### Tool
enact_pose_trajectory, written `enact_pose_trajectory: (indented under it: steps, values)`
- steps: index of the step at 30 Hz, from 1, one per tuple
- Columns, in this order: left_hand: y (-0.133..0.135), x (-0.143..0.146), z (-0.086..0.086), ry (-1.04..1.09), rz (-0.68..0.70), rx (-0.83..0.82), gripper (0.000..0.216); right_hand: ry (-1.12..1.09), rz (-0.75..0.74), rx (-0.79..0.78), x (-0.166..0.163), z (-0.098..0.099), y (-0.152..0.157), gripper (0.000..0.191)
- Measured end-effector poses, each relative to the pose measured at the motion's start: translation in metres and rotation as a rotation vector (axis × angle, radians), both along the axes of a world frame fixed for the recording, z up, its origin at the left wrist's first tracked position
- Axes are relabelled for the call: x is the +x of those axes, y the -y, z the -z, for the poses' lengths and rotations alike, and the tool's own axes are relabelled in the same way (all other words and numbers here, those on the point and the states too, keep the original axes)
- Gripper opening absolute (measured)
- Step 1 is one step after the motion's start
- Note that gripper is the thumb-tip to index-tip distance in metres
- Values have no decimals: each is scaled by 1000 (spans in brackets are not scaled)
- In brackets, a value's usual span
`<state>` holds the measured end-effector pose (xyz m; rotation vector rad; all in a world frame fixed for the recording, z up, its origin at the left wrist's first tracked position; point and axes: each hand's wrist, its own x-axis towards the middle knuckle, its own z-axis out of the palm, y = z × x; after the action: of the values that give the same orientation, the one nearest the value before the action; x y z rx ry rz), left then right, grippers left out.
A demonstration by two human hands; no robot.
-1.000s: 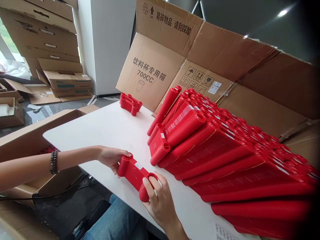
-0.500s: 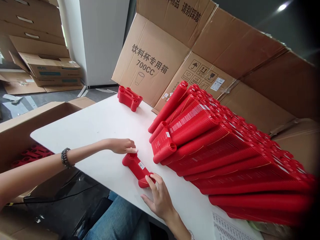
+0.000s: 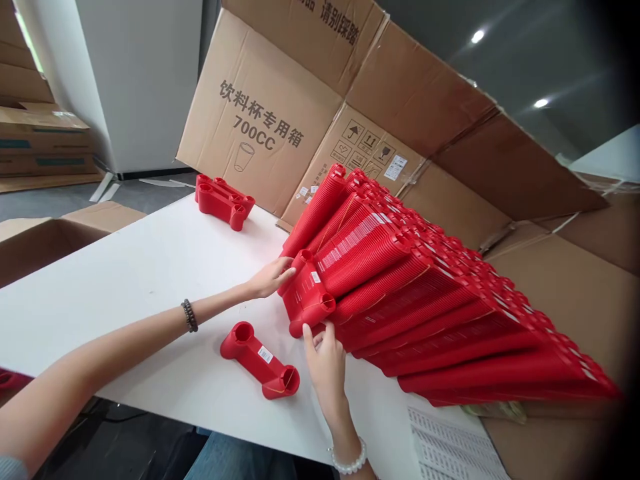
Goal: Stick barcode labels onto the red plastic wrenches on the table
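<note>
Our left hand [image 3: 273, 277] was closed around the far end of a short red bundle [image 3: 303, 297], while our right hand [image 3: 326, 357], half curled, had its fingertips at the near end; we could not tell whether they gripped it or only touched it. That bundle sat on the white table [image 3: 120, 293], just beside the row of red stacks [image 3: 415, 300] at three o'clock from it. Half a second earlier both hands had been at the loose red bundle [image 3: 253, 362], which now lay untouched between seven and eight o'clock; we took this to mean that the handling had passed from the one to the other. Another red piece [image 3: 223, 202] stood apart at ten o'clock, and a printed sheet [image 3: 455, 443] lay at four, too fine for us to read. Each of the two nearer bundles bore a small white label [image 3: 315, 277], its marks equally unclear. Between eleven and twelve, the opened carton [image 3: 300, 87] read "饮料杯专用箱" and "700CC" above a cup outline; its flap [image 3: 310, 43] at twelve showed "请别踩踏" after some cut-off characters. Around one o'clock we saw handling symbols [image 3: 369, 145], including an umbrella and upward arrows, beside a white sticker [image 3: 396, 168] we could not read. We made out no brand name.
</note>
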<state>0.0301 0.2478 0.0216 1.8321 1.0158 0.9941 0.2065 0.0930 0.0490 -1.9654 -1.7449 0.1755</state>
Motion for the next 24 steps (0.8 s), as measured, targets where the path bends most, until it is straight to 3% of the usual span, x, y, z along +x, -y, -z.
enact_pose_trajectory:
  steps: [5, 11, 19, 24]
  values:
    - [-8, 3, 9, 43, 79, -26, 53, -12, 47, 43, -2, 3, -8, 39]
    - [-9, 8, 18, 115, 193, -79, 51, -16, 72, 90, -3, 13, -10, 48]
    - [-12, 11, 22, 192, 226, -132, 58, -2, 81, 126, 0, 19, -11, 58]
    - [-12, 14, 18, 168, 206, -134, 61, 43, 110, 288, 6, 20, -11, 71]
